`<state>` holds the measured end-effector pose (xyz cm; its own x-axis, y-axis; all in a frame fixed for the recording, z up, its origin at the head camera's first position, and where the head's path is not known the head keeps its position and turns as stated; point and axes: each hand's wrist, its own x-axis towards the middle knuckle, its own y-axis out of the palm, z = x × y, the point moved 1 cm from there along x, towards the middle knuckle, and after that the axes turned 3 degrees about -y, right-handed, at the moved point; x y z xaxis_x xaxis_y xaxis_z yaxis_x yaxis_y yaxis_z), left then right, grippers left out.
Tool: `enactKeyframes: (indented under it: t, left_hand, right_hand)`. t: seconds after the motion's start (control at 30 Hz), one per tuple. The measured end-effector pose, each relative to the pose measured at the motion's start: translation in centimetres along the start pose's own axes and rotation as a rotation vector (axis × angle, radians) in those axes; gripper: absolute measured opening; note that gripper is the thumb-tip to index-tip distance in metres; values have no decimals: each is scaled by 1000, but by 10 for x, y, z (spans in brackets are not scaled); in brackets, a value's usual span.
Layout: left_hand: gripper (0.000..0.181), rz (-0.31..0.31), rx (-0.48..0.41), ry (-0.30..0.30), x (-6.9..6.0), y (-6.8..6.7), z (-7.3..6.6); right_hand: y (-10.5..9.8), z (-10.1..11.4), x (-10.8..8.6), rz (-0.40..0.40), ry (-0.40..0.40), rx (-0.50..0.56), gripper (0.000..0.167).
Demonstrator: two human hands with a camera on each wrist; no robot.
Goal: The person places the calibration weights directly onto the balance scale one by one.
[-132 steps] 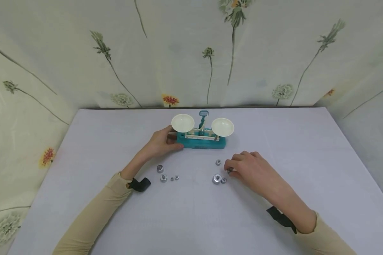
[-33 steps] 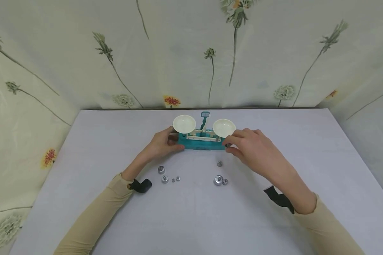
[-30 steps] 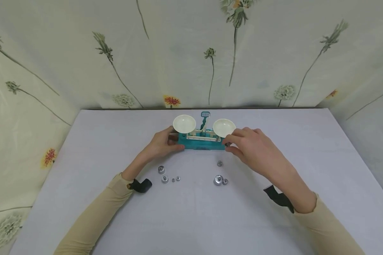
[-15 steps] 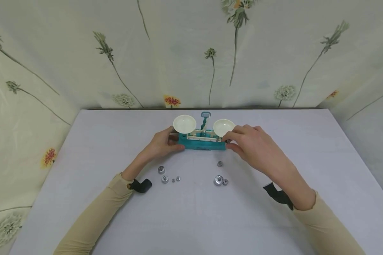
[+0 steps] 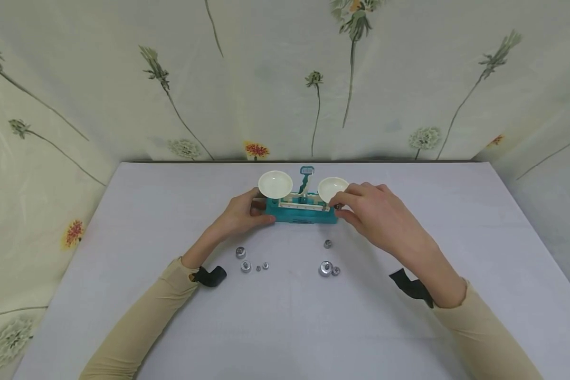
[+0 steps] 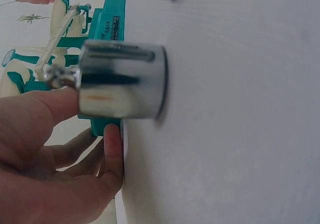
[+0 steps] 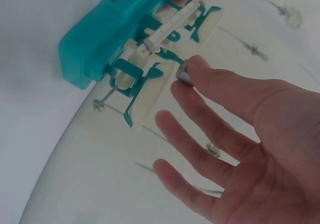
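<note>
The right hand point(image 7: 275, 144) holds a small metal weight point(image 7: 183, 75) in its grip, between thumb point(image 7: 235, 91) and index finger point(image 7: 215, 118); the other fingers point(image 7: 195, 150) are spread apart. The weight is near one pale pan point(image 7: 152, 92) of the green balance point(image 7: 105, 38) on the white table point(image 7: 30, 58).

Upright teal balance scale point(image 5: 301, 215), silvery weight point(image 7: 184, 74) near pan point(image 5: 330, 188)

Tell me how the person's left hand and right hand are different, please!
The left hand grips the teal scale; the right hand pinches a small metal weight. The left hand is down by the tabletop; the right hand is up beside the scale's right pan. Both are bare and come out of beige sleeves.
</note>
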<state>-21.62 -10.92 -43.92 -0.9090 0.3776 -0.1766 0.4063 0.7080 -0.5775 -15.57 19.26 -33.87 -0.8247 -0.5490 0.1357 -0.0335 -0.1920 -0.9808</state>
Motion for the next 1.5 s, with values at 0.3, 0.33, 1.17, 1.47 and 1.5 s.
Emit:
enactKeyframes:
  t: [0.3, 0.33, 1.17, 1.47, 1.5]
  left_hand:
    - [73, 0, 1, 4, 0, 0, 1]
    - [73, -1, 1, 4, 0, 0, 1]
    - [71, -3, -9, 14, 0, -1, 1]
    - [72, -1, -9, 15, 1, -1, 1]
    - [72, -1, -9, 14, 1, -1, 1]
  right_hand:
    - [-1, -3, 6, 9, 9, -7, 24]
    - [-1, -3, 7, 9, 9, -8, 24]
    - [7, -17, 19, -47, -15, 3, 20]
    - [8, -17, 22, -33, -4, 8, 21]
    - [8, -17, 22, -32, -3, 10, 21]
